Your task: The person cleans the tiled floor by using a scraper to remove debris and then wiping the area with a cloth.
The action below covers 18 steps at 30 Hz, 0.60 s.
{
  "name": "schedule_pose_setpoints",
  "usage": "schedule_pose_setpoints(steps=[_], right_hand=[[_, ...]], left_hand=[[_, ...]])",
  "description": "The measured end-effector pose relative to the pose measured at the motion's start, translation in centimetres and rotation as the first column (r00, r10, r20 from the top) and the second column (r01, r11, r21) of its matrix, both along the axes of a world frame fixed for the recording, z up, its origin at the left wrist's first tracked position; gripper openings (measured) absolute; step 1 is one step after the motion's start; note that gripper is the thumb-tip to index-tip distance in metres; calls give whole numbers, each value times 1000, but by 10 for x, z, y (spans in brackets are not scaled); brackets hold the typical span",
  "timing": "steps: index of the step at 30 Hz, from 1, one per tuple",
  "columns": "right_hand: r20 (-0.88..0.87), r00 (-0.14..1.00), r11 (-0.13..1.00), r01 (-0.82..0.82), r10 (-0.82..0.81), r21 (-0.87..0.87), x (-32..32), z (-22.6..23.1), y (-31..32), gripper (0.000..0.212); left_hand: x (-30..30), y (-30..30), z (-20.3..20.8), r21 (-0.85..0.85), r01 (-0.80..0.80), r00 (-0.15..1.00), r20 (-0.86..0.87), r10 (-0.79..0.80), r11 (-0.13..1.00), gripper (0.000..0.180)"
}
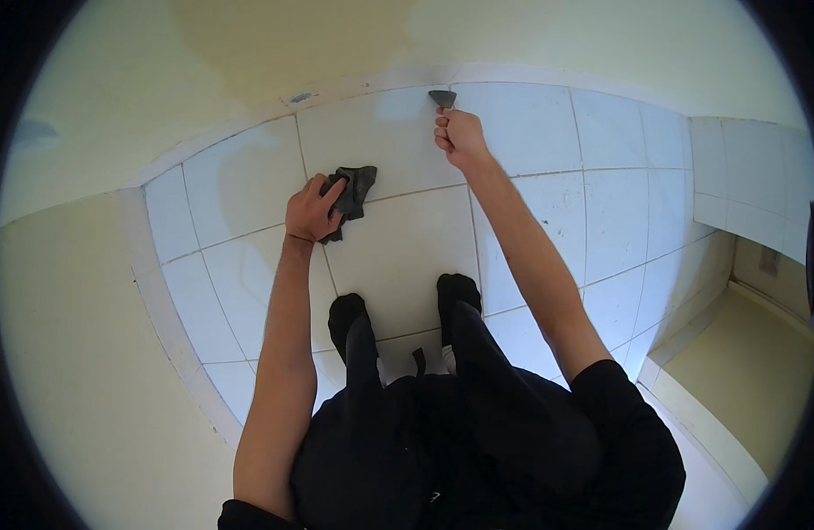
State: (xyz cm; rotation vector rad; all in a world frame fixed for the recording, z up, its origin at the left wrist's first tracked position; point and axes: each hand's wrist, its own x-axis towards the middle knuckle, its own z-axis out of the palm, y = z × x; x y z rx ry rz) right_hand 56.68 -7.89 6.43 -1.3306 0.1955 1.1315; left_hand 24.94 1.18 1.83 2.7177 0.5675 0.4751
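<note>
My right hand [461, 137] is closed round the handle of a scraper [442, 97]. Its dark, flared blade points away from me and meets the floor tiles close to the foot of the far wall; the fist hides most of the handle. Nearer and to the left, my left hand [313, 210] grips a crumpled dark cloth [358, 187], thumb and fingers bunched into it. Part of that cloth spreads out past the fingers over the white tiled floor [398, 234].
A pale yellow wall [548, 35] with a low skirting [248, 121] runs along the far side. Another wall [62, 327] closes the left. My black-socked feet [460, 291] stand on the tiles. Small dark specks [546, 221] dot the floor at right, before a tiled ledge [752, 177].
</note>
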Motion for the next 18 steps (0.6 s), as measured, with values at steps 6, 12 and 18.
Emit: schedule_pose_setpoints(steps=[6, 12, 18], right_hand=[[-173, 977, 991, 132, -125, 29, 26, -12, 22, 16], [-292, 941, 985, 163, -171, -52, 45, -17, 23, 17], [-273, 934, 973, 226, -230, -47, 31, -20, 20, 11]], left_hand=[[7, -3, 2, 0, -2, 1000, 1, 2, 1000, 60], [4, -1, -1, -5, 6, 1000, 13, -6, 1000, 59], [4, -1, -1, -11, 5, 1000, 5, -5, 1000, 58]])
